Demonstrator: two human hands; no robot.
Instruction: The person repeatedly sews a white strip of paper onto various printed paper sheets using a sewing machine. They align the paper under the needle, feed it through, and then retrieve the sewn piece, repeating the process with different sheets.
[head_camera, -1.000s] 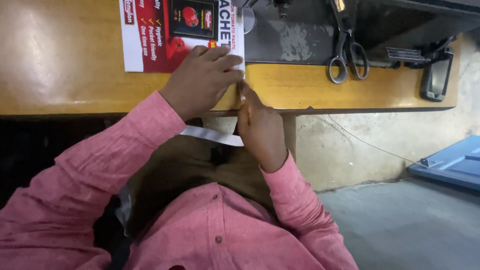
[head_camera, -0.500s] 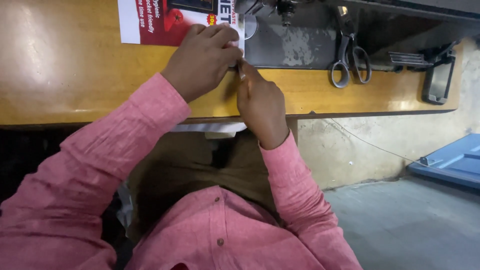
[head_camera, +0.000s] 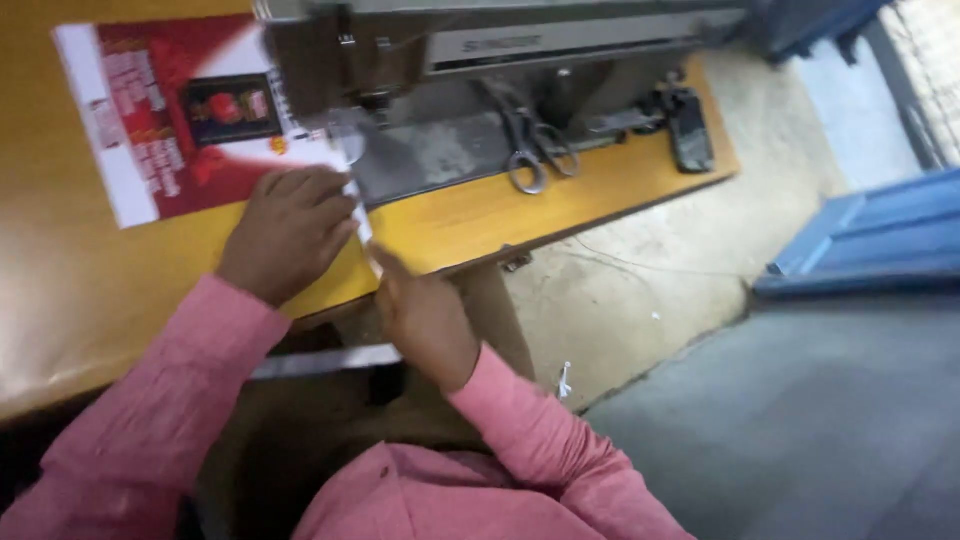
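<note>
Pressing my left hand (head_camera: 290, 232) flat on the red printed sheet (head_camera: 185, 120) on the worktop (head_camera: 60, 300), I'm pinching its near edge with my right hand (head_camera: 425, 315); feeding toward the sewing machine (head_camera: 480, 60) needs steady alignment.

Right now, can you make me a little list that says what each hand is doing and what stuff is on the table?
Left hand: flat on the red and white printed bag
Right hand: at the bag's near edge, by the table rim
Table: yellow wooden table
Machine: grey metal sewing machine at the back
Tools: steel scissors; dark phone-like slab
Sleeves: pink
</note>
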